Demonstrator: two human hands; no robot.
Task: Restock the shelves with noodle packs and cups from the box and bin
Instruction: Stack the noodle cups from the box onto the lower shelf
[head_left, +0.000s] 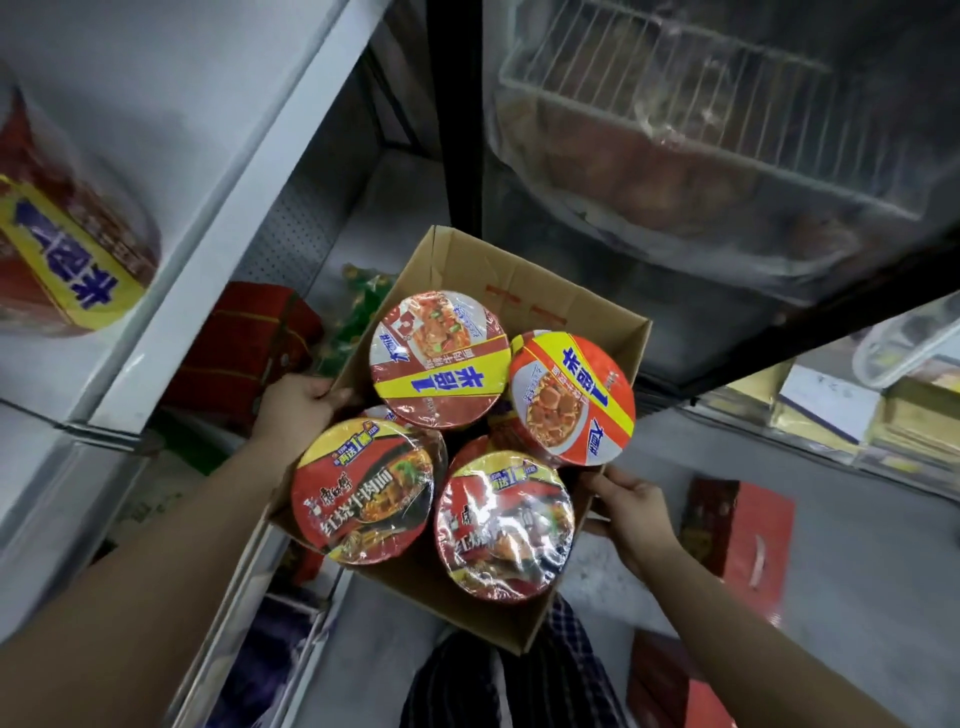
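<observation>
Here, both hands' fingers grip a cardboard box holding four visible noodle cups.

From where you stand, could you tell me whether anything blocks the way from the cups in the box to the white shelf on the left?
Nothing visible blocks it. Both hands, left hand and right hand, hold the box, so neither is free to lift a cup to the shelf.

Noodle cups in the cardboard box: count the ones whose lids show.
4: the far-left cup, the far-right cup, the near-left cup and the near-right cup. They sit on others; edges of lower cups peek out between them, so more are hidden.
</observation>
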